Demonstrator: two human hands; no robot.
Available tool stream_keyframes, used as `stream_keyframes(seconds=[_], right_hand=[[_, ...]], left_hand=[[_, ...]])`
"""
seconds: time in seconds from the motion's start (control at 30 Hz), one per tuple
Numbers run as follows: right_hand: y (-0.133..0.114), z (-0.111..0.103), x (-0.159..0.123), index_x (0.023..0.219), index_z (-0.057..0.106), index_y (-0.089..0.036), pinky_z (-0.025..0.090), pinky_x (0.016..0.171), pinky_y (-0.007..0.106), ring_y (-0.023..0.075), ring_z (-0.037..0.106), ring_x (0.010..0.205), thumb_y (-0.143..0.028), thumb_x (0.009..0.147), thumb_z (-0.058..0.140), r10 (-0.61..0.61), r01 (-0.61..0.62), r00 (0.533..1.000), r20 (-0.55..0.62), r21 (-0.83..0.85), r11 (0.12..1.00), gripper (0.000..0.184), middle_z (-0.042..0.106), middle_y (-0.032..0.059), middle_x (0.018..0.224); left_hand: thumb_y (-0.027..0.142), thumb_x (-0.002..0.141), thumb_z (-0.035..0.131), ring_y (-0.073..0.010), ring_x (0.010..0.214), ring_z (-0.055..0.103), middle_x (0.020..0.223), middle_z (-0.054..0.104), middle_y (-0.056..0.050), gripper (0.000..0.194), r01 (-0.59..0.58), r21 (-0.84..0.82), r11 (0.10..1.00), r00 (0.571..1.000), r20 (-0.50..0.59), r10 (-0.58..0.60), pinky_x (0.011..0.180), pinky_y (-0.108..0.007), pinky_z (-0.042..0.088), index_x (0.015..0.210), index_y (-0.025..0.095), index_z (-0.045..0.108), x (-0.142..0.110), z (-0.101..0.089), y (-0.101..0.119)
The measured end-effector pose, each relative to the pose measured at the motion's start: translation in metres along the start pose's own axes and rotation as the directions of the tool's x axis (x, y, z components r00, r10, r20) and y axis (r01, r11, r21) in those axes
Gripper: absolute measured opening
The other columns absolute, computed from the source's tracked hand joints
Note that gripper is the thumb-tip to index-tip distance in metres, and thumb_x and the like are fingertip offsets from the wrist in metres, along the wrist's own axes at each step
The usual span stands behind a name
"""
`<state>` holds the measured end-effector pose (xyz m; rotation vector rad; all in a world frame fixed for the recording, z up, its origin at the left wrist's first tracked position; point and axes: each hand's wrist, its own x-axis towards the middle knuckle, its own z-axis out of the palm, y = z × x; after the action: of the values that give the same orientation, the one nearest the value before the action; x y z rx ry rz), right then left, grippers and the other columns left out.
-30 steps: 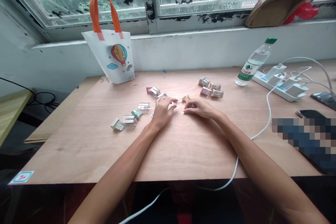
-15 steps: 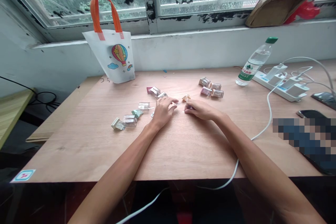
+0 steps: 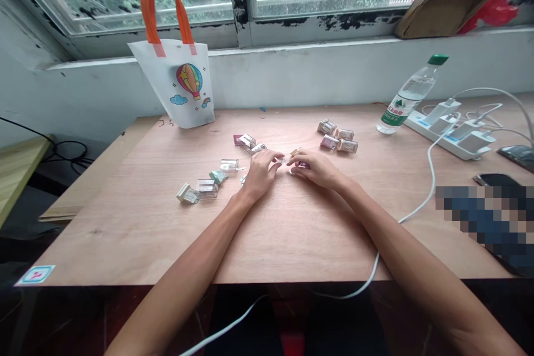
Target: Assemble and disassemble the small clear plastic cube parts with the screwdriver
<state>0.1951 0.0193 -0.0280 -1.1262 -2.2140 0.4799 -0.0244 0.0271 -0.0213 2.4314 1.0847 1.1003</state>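
Both hands meet near the middle of the table (image 3: 125, 233), curled inward with their fingers close together. The left hand (image 3: 261, 175) has its fingertips at a small clear piece (image 3: 282, 161), and the right hand (image 3: 317, 169) curls over a small pinkish bottle (image 3: 303, 164); the pieces are too small to tell whether either hand grips firmly. A loose row of clear bottles (image 3: 206, 189) lies to the left of the hands, and a cluster of tinted bottles (image 3: 337, 137) sits beyond the right hand. A tote bag (image 3: 183, 86), water bottle (image 3: 406, 97) and power strip (image 3: 448, 136) stand farther back.
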Motion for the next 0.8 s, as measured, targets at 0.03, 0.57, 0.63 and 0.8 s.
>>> stream_keyframes(seconds=[0.03,0.57,0.63,0.8], right_hand=[[0.0023,0.0000,-0.0001,0.107,0.074,-0.025,0.049,0.087,0.035,0.0234,0.066,0.101,-0.034,0.093,0.066,-0.016,0.016,1.000,0.007,0.008,1.000,0.019,0.068,0.0076,0.117],[0.0029,-0.0033,0.0024,0.090,0.073,-0.021,0.048,0.081,0.035,0.0227,0.064,0.091,-0.038,0.083,0.076,0.120,-0.127,0.990,0.078,0.085,0.988,0.020,0.070,0.0062,0.101],[0.0016,-0.0042,0.0019,0.090,0.071,-0.020,0.048,0.082,0.035,0.0228,0.064,0.092,-0.037,0.082,0.076,0.124,-0.132,0.989,0.076,0.119,0.984,0.019,0.071,0.0061,0.102],[-0.0014,-0.0026,0.0000,0.087,0.068,-0.020,0.048,0.083,0.035,0.0219,0.066,0.091,-0.032,0.083,0.073,0.135,-0.144,0.989,0.052,0.218,0.965,0.014,0.072,0.0048,0.100]], left_hand=[[0.013,0.092,0.062,-0.0201,0.096,0.066,0.108,0.074,-0.004,0.015,0.002,-0.002,1.000,1.000,0.002,-0.002,0.102,-0.040,0.042,0.105,0.020,0.066,0.0001,0.0002,-0.0001],[0.013,0.092,0.060,-0.0207,0.093,0.066,0.104,0.073,-0.005,0.015,0.026,-0.018,1.000,0.999,-0.021,-0.026,0.098,-0.039,0.043,0.104,0.019,0.066,0.0002,-0.0010,-0.0016],[0.013,0.091,0.060,-0.0202,0.091,0.066,0.104,0.072,-0.005,0.016,0.029,-0.023,0.999,0.999,-0.021,-0.030,0.098,-0.040,0.044,0.104,0.019,0.066,0.0003,-0.0014,-0.0013],[0.015,0.091,0.061,-0.0189,0.085,0.065,0.102,0.071,-0.006,0.014,0.072,-0.119,0.990,0.996,-0.044,-0.078,0.091,-0.037,0.048,0.104,0.018,0.066,0.0010,-0.0037,0.0041]])
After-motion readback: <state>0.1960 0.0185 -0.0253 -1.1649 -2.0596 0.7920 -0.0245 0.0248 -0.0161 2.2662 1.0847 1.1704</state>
